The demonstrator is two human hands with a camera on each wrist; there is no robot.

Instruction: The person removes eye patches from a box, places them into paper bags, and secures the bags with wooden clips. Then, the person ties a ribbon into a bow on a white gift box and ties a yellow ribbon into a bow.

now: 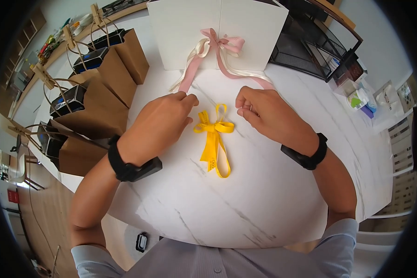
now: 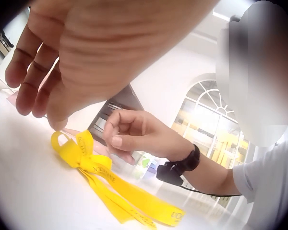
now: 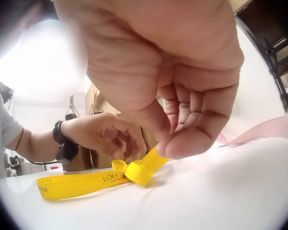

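A yellow ribbon tied in a bow [image 1: 212,127] lies on the white marble-patterned table, its printed tails [image 2: 134,195] stretching toward the person. To the left of the bow hovers the left hand [image 1: 164,121], its fingers loosely bent with nothing between them. The right hand [image 1: 274,116] is on the other side, fingers loosely curled and a gap separating it from the bow in the head view. In the right wrist view its fingertips overlap one loop of the bow [image 3: 140,173]. Both wrists wear black strapped devices.
Behind the bow stands a white box [image 1: 185,28] with a pink and cream ribbon bow [image 1: 213,41] on its front. Several brown paper bags [image 1: 88,99] line the left side. A black mesh organizer [image 1: 306,44] and small packets [image 1: 359,99] are at the right.
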